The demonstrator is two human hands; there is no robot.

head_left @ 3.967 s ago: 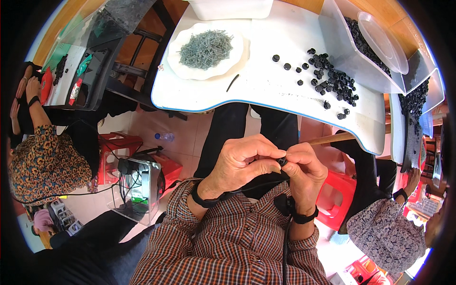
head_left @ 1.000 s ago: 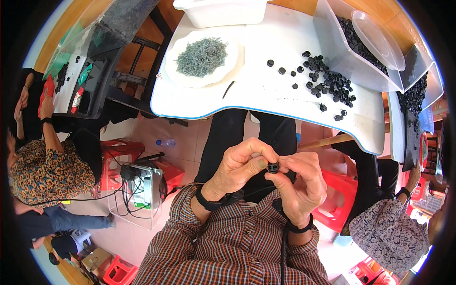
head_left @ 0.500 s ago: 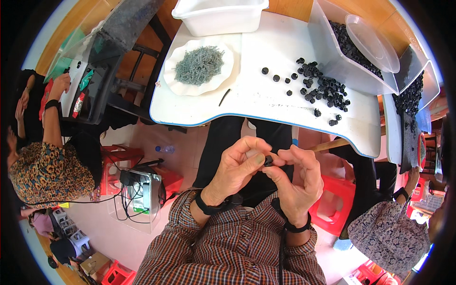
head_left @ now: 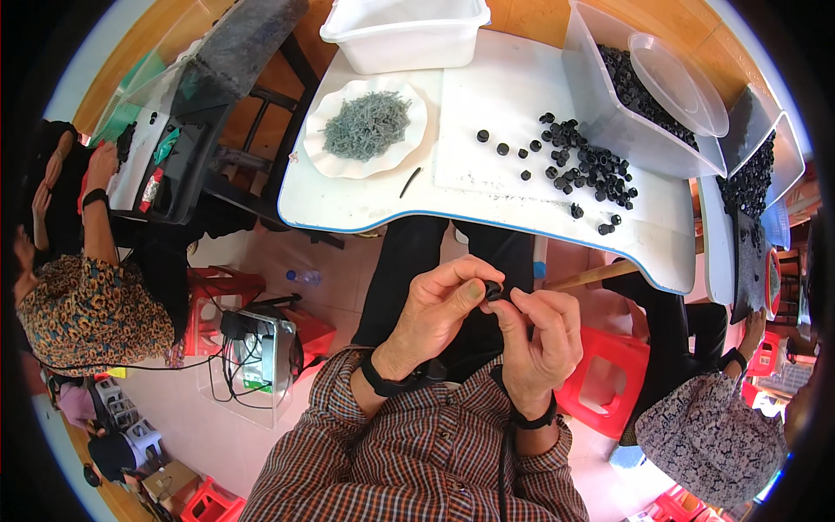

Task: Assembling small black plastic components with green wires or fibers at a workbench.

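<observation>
In front of my chest, above my lap, my left hand pinches a small round black plastic cap between thumb and forefinger. My right hand meets it from the right, thumb and forefinger pressed close together at the cap's edge. What those right fingertips hold, if anything, is too small and covered to make out. Beyond my hands, many similar black caps lie loose on the white table. A white wavy-rimmed plate bears a heap of thin grey-green pins.
A white tub stands at the table's back. A clear bin of black parts, with a clear lid, stands at right. One thin black strip lies near the front edge. People work on both sides; red stools stand nearby.
My right hand has shifted slightly left, and its fingers have closed in against the black cap. My left hand keeps its pinch, the cap slightly higher. The view has shifted slightly.
</observation>
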